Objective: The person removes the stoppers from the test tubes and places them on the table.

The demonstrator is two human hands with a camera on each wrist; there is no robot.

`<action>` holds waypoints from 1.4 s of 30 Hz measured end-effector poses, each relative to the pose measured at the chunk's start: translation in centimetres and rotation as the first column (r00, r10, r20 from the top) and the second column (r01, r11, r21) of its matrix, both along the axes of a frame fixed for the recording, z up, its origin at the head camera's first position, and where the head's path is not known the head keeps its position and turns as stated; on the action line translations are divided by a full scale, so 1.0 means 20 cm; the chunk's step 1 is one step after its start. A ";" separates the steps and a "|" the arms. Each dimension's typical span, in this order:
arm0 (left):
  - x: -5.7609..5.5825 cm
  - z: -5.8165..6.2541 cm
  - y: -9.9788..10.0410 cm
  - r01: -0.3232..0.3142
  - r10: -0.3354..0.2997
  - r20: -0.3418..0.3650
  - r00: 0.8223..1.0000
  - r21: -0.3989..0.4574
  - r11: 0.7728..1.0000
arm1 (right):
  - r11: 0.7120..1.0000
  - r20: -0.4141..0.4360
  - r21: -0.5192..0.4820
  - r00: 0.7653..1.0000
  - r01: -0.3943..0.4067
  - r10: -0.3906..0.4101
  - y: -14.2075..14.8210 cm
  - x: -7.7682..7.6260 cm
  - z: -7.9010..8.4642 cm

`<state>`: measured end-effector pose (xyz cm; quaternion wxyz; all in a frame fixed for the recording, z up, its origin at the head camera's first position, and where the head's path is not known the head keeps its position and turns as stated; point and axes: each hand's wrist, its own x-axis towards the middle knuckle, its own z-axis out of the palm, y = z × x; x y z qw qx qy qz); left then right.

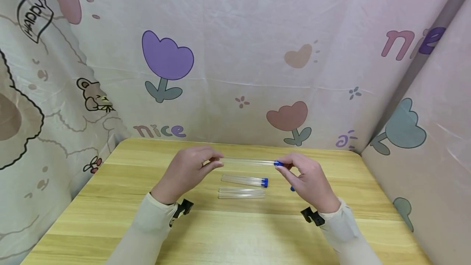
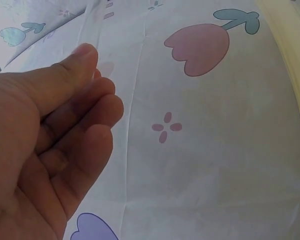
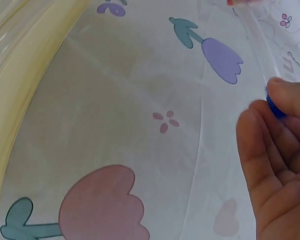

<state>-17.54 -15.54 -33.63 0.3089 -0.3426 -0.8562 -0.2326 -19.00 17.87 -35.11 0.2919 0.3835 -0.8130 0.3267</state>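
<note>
A clear tube (image 1: 248,161) hangs level above the wooden table (image 1: 110,216), held between both hands. My left hand (image 1: 216,162) pinches its open left end. My right hand (image 1: 281,167) pinches the blue cap (image 1: 278,163) at the tube's right end. In the right wrist view the fingertips of the right hand (image 3: 272,102) close on the blue cap (image 3: 274,107), and the tube (image 3: 255,45) runs away from them. The left wrist view shows the left hand (image 2: 92,82) with thumb and fingers drawn together; the tube is hard to make out there.
Two more clear tubes lie on the table below the hands: one with a blue cap (image 1: 244,180), one without a cap (image 1: 241,193). A small blue piece (image 1: 292,189) peeks from under the right hand. Printed cloth (image 1: 257,72) walls the back and sides.
</note>
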 end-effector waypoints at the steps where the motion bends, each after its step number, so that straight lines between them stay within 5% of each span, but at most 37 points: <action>1: 0.00 0.00 0.00 -0.005 0.005 0.002 1.000 0.001 1.000 | 1.000 -0.006 -0.016 1.000 0.006 -0.006 0.00 0.00 0.00; 7: 0.00 0.00 0.00 -0.014 0.014 0.010 1.000 0.018 1.000 | 0.998 -0.030 -0.066 0.999 -0.012 0.010 -0.02 0.01 -0.02; 16: -0.01 0.01 -0.01 0.018 -0.018 0.001 1.000 0.020 1.000 | 0.991 0.011 0.024 0.991 -0.133 0.133 0.01 0.00 0.01; 29: 0.01 0.01 0.00 -0.020 0.020 0.010 1.000 0.015 1.000 | 0.998 0.017 -0.058 1.000 0.006 -0.005 -0.01 -0.01 -0.01; 33: 0.00 0.00 0.00 -0.005 0.005 -0.011 1.000 0.022 1.000 | 0.997 0.033 -0.076 0.999 0.007 -0.005 -0.01 -0.01 0.00; 42: -0.01 0.00 0.01 0.000 0.001 -0.044 0.999 0.026 1.000 | 0.991 -0.082 -0.130 0.996 -0.028 0.017 -0.03 -0.01 -0.03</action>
